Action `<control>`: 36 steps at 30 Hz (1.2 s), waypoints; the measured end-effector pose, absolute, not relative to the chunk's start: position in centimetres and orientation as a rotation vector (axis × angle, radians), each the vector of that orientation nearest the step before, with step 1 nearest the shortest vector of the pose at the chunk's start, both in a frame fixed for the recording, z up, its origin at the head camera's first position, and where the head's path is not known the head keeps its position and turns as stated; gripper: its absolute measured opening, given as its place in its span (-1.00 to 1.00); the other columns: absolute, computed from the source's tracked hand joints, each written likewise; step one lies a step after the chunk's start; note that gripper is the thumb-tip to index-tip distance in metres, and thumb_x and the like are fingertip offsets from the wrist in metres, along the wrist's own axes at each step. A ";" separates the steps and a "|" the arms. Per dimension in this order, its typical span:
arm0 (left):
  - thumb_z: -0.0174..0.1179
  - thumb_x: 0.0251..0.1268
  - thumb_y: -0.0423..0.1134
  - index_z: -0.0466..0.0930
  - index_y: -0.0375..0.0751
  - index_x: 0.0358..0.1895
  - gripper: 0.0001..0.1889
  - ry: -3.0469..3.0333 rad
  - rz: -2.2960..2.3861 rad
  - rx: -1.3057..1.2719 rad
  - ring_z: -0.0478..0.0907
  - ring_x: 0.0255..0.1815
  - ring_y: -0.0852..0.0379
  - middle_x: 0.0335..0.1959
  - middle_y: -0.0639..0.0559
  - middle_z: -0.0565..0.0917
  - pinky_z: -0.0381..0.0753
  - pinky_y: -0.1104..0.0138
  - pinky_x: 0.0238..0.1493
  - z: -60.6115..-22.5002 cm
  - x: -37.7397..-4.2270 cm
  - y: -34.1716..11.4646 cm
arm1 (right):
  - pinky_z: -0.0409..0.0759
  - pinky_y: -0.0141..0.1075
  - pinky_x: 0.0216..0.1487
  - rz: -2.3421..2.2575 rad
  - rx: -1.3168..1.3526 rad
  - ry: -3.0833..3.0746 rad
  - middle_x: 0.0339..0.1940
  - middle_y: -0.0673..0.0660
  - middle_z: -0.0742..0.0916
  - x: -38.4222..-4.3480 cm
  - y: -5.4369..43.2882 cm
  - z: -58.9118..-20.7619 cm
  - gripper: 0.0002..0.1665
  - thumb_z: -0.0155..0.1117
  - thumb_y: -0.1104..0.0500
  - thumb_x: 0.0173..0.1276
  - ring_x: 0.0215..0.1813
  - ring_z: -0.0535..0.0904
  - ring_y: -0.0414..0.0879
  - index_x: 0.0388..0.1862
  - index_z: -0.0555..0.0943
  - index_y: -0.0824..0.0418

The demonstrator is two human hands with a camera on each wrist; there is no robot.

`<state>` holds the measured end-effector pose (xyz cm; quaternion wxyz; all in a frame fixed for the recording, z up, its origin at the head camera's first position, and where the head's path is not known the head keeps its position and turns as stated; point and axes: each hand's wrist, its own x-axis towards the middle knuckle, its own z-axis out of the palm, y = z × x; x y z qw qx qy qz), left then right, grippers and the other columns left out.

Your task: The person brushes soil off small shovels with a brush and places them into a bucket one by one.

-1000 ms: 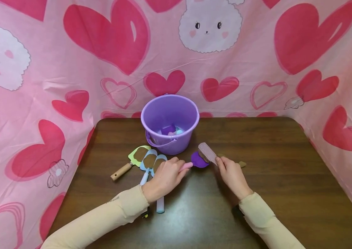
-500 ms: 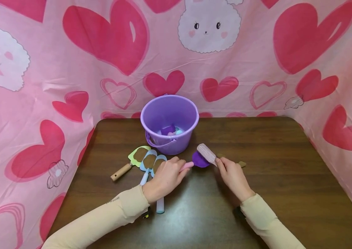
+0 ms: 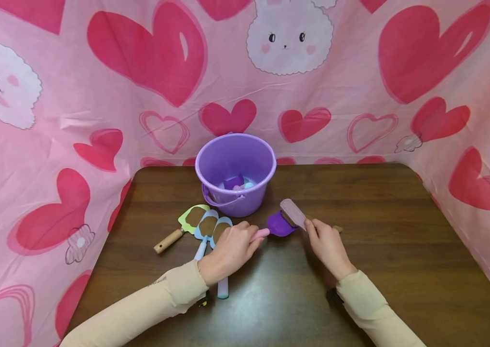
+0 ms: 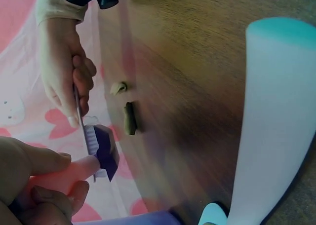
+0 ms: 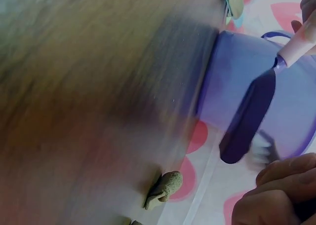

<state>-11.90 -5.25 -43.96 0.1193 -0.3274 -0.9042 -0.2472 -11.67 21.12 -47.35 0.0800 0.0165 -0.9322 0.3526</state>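
In the head view my left hand [image 3: 231, 248] grips the pink handle of a toy shovel [image 3: 280, 224] with a purple blade. That shovel [image 5: 249, 114] is held up above the table in the right wrist view. My right hand [image 3: 329, 246] holds a brush [image 3: 292, 212] with a pale mauve back, its bristles turned down at the purple blade. From the left wrist side, the brush [image 4: 89, 136] overlaps the blade, with my right hand [image 4: 63, 69] curled round its handle.
A purple bucket [image 3: 245, 205] with several small items inside stands behind my hands. A green shovel with wooden handle [image 3: 168, 241] and two blue ones [image 3: 201, 248] lie left. A tan snail-like figure [image 5: 167, 185] and another small piece [image 4: 130, 119] lie on the table [image 3: 383, 270].
The brush has tilted back and forth over the purple blade, its bristles hidden half a second ago and showing again now. The shovel blade has shifted slightly right. The left hand is nearly still.
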 end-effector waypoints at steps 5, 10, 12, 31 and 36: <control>0.41 0.35 -0.24 0.64 -0.18 -0.40 -0.81 -2.641 -0.720 -0.939 0.55 -0.55 0.00 -0.55 -0.02 0.52 0.55 0.16 -0.53 -43.8 -11.9 -5.3 | 0.22 -0.29 -0.54 1.056 0.184 -2.769 -0.66 -0.07 0.33 -11.3 21.0 -47.5 -0.54 0.14 0.11 0.65 -0.60 0.25 -0.16 -0.55 0.37 0.11; 0.41 0.36 -0.23 0.65 -0.19 -0.38 -0.82 -2.648 -0.725 -0.942 0.53 -0.56 0.03 -0.55 0.00 0.51 0.53 0.18 -0.53 -43.7 -11.7 -5.3 | 0.23 -0.30 -0.53 1.027 0.230 -2.794 -0.66 -0.08 0.32 -11.1 21.0 -47.7 -0.54 0.17 0.13 0.63 -0.60 0.25 -0.17 -0.56 0.36 0.11; 0.40 0.37 -0.24 0.64 -0.19 -0.38 -0.82 -2.651 -0.729 -0.944 0.53 -0.56 0.02 -0.55 0.00 0.50 0.52 0.18 -0.53 -43.8 -11.6 -5.3 | 0.25 -0.28 -0.52 1.038 0.191 -2.788 -0.66 -0.07 0.32 -11.2 21.0 -47.6 -0.53 0.15 0.12 0.64 -0.59 0.27 -0.14 -0.57 0.37 0.12; 0.41 0.36 -0.22 0.63 -0.18 -0.37 -0.82 -2.652 -0.723 -0.933 0.54 -0.56 0.00 -0.53 0.00 0.52 0.55 0.15 -0.53 -43.9 -11.6 -5.4 | 0.30 -0.23 -0.50 1.022 0.100 -2.735 -0.66 -0.03 0.37 -11.5 21.7 -48.0 -0.55 0.12 0.11 0.65 -0.57 0.34 -0.07 -0.54 0.41 0.14; 0.41 0.37 -0.20 0.64 -0.20 -0.31 -0.82 -2.658 -0.702 -0.928 0.55 -0.57 -0.03 -0.50 -0.01 0.53 0.56 0.14 -0.52 -44.1 -11.6 -5.3 | 0.26 -0.31 -0.52 1.134 0.248 -2.835 -0.64 -0.08 0.37 -11.1 21.0 -47.5 -0.58 0.14 0.06 0.65 -0.58 0.29 -0.19 -0.50 0.45 0.12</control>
